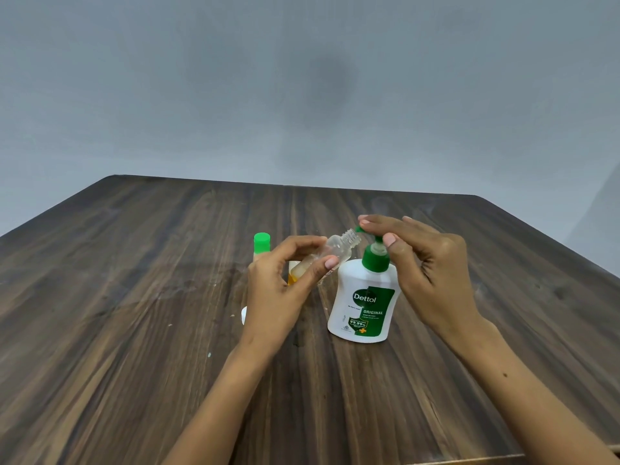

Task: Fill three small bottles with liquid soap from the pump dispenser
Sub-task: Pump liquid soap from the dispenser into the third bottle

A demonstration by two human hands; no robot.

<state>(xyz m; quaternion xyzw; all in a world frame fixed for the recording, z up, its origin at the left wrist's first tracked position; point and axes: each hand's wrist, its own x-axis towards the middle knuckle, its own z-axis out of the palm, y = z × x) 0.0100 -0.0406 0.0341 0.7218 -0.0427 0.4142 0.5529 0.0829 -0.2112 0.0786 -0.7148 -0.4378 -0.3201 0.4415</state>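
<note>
A white Dettol pump dispenser (pixel 364 303) with a green pump head stands on the wooden table (pixel 134 297). My left hand (pixel 285 290) grips a small clear bottle (pixel 335 250), uncapped and tilted, its threaded mouth right at the green nozzle. A little amber soap lies in its lower end. My right hand (pixel 422 263) rests with straight fingers on top of the pump head. A second small bottle with a green cap (pixel 261 244) stands behind my left hand. A third bottle holding amber liquid (pixel 292 271) is mostly hidden by my left hand.
A small white object (pixel 244 315), possibly a cap, peeks out at the left edge of my left hand. A grey wall rises beyond the table's far edge. Bare wood lies to the left and in front.
</note>
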